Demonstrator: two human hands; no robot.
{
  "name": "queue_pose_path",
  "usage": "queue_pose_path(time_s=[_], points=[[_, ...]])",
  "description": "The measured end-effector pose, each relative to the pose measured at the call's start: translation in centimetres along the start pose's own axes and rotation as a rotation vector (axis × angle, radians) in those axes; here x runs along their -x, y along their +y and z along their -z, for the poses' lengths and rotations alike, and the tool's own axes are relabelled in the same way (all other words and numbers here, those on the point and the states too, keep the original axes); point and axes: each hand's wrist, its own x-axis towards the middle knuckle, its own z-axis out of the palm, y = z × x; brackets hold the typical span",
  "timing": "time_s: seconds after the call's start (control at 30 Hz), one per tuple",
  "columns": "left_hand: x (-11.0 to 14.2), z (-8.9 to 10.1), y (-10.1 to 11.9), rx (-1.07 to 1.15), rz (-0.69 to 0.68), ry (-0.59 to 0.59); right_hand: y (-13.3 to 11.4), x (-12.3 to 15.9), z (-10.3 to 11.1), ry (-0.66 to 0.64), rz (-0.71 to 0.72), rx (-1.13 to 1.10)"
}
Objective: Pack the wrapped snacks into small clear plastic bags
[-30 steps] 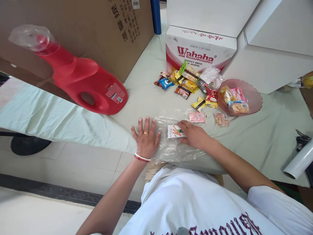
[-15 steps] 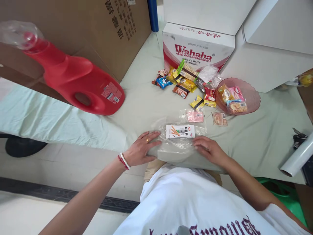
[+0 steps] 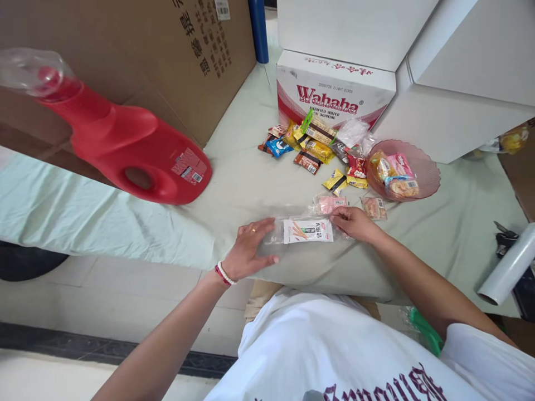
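A white snack packet with a picture of stick-shaped food lies in front of me, apparently under a layer of clear plastic film. At the film's left end is my left hand, its fingers apart and the fingertips touching the film. My right hand pinches the film by the packet's right end, thumb and fingers together. Just beyond lies a pink packet, which seems to sit on or under the film's far edge. A small clear-wrapped snack rests right beside my right hand.
Several wrapped snacks are heaped before a Wahaba-printed carton. More snacks fill a pink glass bowl. A large red bottle leans at the left by a brown box. A white roll lies at the right edge.
The film's near edge has been brought away from me, over the white packet. My right hand has moved up and now pinches the film; my left fingers have shifted slightly forward.
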Motion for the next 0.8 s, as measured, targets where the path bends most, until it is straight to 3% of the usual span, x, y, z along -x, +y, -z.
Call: queue_pose_path(time_s=[0.17, 0.3, 0.37, 0.47, 0.6, 0.7, 0.8], points=[[-1.6, -1.3, 0.3, -0.071, 0.315, 0.227, -0.4, 0.1, 0.8, 0.077, 0.034, 0.344], [-3.6, -2.3, 1.1, -0.248, 0.555, 0.364, -3.1, 0.0, 1.5, 0.331, 0.147, 0.747], [-4.2, -2.6, 1.4, -0.286, 0.61, 0.412, -4.9, -1.2, 1.2, 0.389, 0.266, 0.859], [-4.6, -2.9, 1.4, -0.292, 0.629, 0.432, -7.0, -4.5, -0.5, 0.272, 0.386, 0.916], [-5.1, -2.7, 1.2, -0.275, 0.652, 0.38, -8.5, -8.5, -2.6, 0.09, 0.24, 0.919], [-5.5, -2.3, 1.1, -0.256, 0.685, 0.323, -9.2, -9.0, -2.6, -0.003, 0.117, 0.776], [-5.5, -2.1, 1.1, -0.225, 0.673, 0.295, -9.4, -7.6, -1.8, -0.038, 0.256, 0.646]])
